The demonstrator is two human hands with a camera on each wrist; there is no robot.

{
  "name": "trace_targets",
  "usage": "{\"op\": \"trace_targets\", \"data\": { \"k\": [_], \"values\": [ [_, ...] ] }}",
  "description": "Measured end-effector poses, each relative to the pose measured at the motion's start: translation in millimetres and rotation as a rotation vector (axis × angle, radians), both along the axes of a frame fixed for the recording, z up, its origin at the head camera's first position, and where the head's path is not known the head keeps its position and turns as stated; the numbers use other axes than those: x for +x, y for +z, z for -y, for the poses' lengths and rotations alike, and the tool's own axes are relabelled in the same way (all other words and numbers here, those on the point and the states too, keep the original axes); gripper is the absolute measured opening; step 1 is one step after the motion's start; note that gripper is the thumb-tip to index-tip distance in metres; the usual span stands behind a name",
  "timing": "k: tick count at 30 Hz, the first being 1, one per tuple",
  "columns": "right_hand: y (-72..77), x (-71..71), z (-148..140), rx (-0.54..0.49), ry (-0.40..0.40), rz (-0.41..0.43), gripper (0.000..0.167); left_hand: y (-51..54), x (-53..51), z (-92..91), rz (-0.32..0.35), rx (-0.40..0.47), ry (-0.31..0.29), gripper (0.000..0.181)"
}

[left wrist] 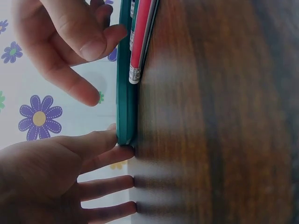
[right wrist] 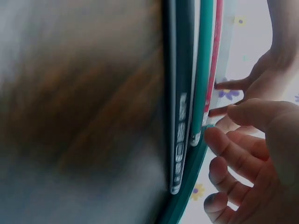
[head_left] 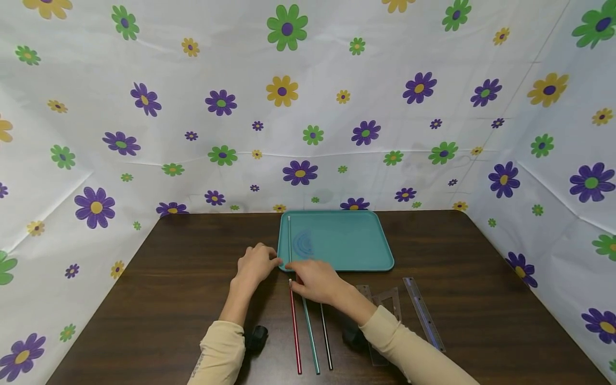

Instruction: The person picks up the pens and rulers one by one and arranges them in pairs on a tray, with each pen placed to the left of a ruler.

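Ahead of me lies a teal tray [head_left: 346, 240]. My left hand [head_left: 257, 263] is at its near left corner; in the left wrist view thumb and index touch the rim, the other fingers reach the tabletop. My right hand [head_left: 315, 280] hovers over the tray's near edge, fingers loosely bent, nothing visible in them. Inside the tray, along its left side, a thin pale pencil [head_left: 290, 235] lies beside a blue see-through protractor [head_left: 303, 244]. Before the tray lie a red pencil [head_left: 295, 337], a green pencil [head_left: 310, 337] and a black pencil [head_left: 326, 337], side by side.
To the right are a clear ruler [head_left: 423, 314] and a clear set square [head_left: 392, 302], partly covered by my right forearm. Another clear flat piece [head_left: 364, 291] shows beside it. A flowered cloth [head_left: 308, 107] stands behind the dark wooden table [head_left: 192, 289].
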State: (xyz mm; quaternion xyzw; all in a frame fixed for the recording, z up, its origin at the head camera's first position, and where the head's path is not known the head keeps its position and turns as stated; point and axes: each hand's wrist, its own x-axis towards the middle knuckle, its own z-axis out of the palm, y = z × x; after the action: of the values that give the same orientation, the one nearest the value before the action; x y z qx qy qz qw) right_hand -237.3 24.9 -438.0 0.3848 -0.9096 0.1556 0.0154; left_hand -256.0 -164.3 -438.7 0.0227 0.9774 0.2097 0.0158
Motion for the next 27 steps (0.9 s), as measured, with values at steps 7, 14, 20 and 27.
{"op": "trace_targets", "data": {
  "k": [7,14,20,27],
  "values": [
    [0.7,12.7,6.3,0.074,0.002,0.025,0.040,0.9,1.1,-1.6,-0.010,0.004,0.005,0.032],
    [2.9,22.5,13.5,0.191,-0.013,0.018,0.044,1.2,1.3,-1.2,-0.007,0.001,0.005,0.032],
    [2.6,28.3,16.1,0.236,-0.007,0.007,0.046,1.3,1.0,-1.6,-0.003,0.004,0.004,0.033],
    [5.3,34.5,18.0,0.288,-0.014,0.024,0.049,1.5,0.9,-0.2,-0.007,0.011,0.007,0.033]
  ]
}}
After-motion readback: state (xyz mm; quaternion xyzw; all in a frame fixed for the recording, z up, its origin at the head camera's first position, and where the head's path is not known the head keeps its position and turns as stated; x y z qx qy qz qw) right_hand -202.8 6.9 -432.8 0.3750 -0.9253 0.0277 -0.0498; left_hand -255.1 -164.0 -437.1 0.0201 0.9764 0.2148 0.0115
